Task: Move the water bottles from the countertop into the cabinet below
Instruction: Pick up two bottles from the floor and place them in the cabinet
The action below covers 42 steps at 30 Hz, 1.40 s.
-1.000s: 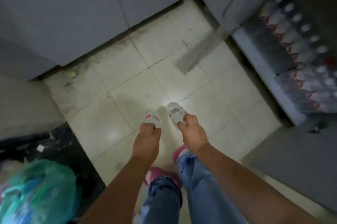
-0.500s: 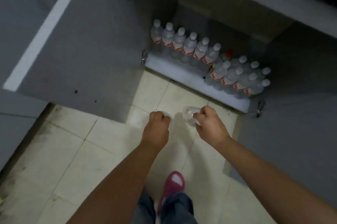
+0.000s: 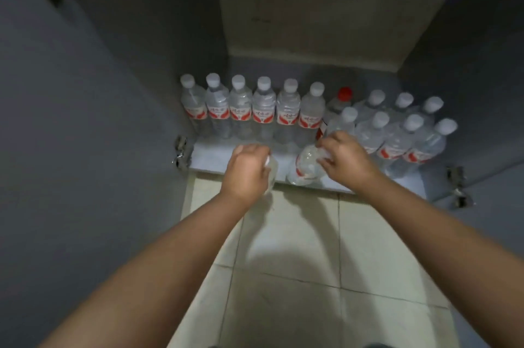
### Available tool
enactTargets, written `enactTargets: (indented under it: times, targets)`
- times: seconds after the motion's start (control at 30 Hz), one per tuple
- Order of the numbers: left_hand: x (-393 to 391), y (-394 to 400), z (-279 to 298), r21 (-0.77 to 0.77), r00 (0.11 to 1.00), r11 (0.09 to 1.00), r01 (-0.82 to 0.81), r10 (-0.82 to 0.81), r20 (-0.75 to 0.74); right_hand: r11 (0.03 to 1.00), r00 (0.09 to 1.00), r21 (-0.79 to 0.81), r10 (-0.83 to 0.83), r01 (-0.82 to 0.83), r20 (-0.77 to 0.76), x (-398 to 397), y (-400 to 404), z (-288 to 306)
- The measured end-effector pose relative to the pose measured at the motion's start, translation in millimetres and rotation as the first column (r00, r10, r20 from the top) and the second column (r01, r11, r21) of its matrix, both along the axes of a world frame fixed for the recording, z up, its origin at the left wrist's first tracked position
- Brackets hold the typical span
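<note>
The low cabinet stands open, its pale shelf (image 3: 211, 154) at floor level. Several clear water bottles (image 3: 263, 112) with white caps and red-and-white labels stand in a row along the back left, and more are bunched at the right (image 3: 397, 137). One bottle among them has a red cap (image 3: 344, 93). My left hand (image 3: 245, 170) grips a water bottle (image 3: 270, 173) by its top, mostly hidden under my fist, at the shelf's front edge. My right hand (image 3: 344, 162) grips another water bottle (image 3: 304, 164) by its top, its base at the shelf's front.
Both grey cabinet doors (image 3: 85, 135) swing outward at left and right, with metal hinges (image 3: 181, 152) at the shelf corners. Pale floor tiles (image 3: 297, 262) lie in front of the cabinet between my forearms. The cabinet's back wall (image 3: 312, 7) is bare beige board.
The view has turned from the floor and swung down onto the open cabinet. Both hands have carried their bottles forward from above the tiles to the shelf's front edge.
</note>
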<state>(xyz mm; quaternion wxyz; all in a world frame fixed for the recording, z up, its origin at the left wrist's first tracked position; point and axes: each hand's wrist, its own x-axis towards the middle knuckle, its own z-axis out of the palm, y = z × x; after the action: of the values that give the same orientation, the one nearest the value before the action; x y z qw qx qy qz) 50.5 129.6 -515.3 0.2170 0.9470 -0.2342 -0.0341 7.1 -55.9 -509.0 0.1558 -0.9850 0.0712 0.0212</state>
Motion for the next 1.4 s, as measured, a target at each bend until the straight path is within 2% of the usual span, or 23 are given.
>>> enactTargets:
  times: [0.2,0.33,0.47,0.67,0.87,0.93,0.97,1.07,1.23,1.4]
  targets:
    - [30,-25,-31,-0.052,0.998,0.999,-0.002,0.005,0.065,0.997,0.998,-0.062,-0.038,0.041,0.041,16,-15,-32]
    - [23,-25,-35,0.059,1.000,0.998,0.026,-0.026,-0.004,0.995,0.998,-0.068,-0.066,0.067,0.006,-3,-22,-34]
    - [22,-27,-31,0.106,0.997,0.991,0.076,-0.076,-0.007,0.991,0.998,-0.131,0.001,-0.010,-0.069,-8,-27,-27]
    - [19,-31,-29,0.073,0.998,0.997,0.032,-0.029,-0.047,0.988,0.994,-0.132,0.068,-0.079,-0.087,1,-28,-16]
    - [35,-27,-2,-0.005,0.992,0.995,0.096,-0.095,0.082,0.991,0.995,-0.114,0.065,-0.073,-0.073,10,-28,-3]
    - [63,-58,3,0.085,0.958,0.961,0.261,-0.269,0.103,0.992,1.000,-0.124,0.011,-0.012,-0.009,19,-51,-7]
    - [66,-57,4,0.153,0.944,0.940,0.306,-0.320,0.076,0.992,0.999,-0.118,0.031,-0.032,-0.013,20,-49,-6]
    - [74,-55,1,0.262,0.927,0.899,0.351,-0.374,0.040,0.991,0.997,-0.109,0.072,-0.076,-0.039,16,-45,-9]
    - [78,-49,-15,0.327,0.948,0.897,0.299,-0.319,0.009,0.988,0.992,-0.108,0.099,-0.107,-0.085,2,-28,-27]
    - [74,-55,-27,0.177,0.998,0.982,0.064,-0.065,0.000,0.986,1.000,-0.165,0.019,-0.018,0.001,-2,-15,-41]
